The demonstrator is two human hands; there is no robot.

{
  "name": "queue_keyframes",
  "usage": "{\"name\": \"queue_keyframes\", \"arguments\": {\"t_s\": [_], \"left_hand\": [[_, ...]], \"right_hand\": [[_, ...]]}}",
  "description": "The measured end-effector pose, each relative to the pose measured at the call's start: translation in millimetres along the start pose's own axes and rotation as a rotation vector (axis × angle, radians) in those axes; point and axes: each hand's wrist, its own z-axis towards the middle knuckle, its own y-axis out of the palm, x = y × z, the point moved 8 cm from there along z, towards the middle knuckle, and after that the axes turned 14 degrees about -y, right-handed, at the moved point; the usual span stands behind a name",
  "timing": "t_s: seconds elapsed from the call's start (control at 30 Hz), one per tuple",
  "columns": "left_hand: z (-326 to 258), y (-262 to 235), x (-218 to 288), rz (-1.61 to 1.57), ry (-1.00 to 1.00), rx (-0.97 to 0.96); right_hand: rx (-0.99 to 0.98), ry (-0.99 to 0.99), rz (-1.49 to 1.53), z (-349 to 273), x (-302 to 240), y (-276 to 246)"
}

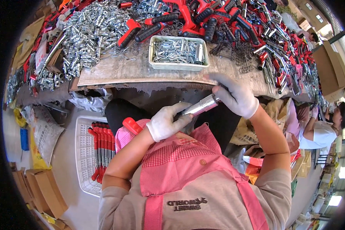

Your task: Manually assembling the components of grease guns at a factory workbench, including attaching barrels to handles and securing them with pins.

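Head view, and here's the left hand point(165, 123), in a white fabric glove, its grip clamped around a shiny silver metal cylinder point(201, 106) with ringed bands near its far end! That cylinder sits tilted above the lap, in front of the bench point(115, 73), its far end up toward the right. Over there, the right hand point(239, 97), also white-gloved, has its fingertips right by that end; whether its grip is closed on anything, I can't tell. A smooth red handle end point(132, 125) pokes out beside the left wrist. Up on the bench, near the front edge: a shallow white rectangular plastic tray point(180, 66), loaded with slim silver metal pins point(170, 51). Left of it, a great heap of small silver metal fittings point(92, 34); to its right, dark wire coil springs point(243, 57). And down at the left, a white lattice plastic basket point(79, 153) carries a row of red-and-silver tools point(102, 142)!
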Motion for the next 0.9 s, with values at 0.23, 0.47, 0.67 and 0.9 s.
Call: {"name": "queue_keyframes", "arguments": {"t_s": [0.23,0.47,0.67,0.9], "left_hand": [[-0.8,17.3,6.9,-0.048,0.078,-0.096],[2.6,10.6,4.6,0.248,0.086,0.24],[-6.3,-34.7,-3.6,-0.452,0.006,0.343],[-12.5,-145.5,-77.3,-1.319,-0.099,0.675]], "right_hand": [[0.309,0.01,0.271,-8.2,16.1,-0.9],[1.136,0.088,1.655,-0.8,33.6,83.2],[0.34,-0.132,1.058,7.8,3.5,138.9],[0.243,-0.093,0.445,-54.4,-17.2,95.1]]}}
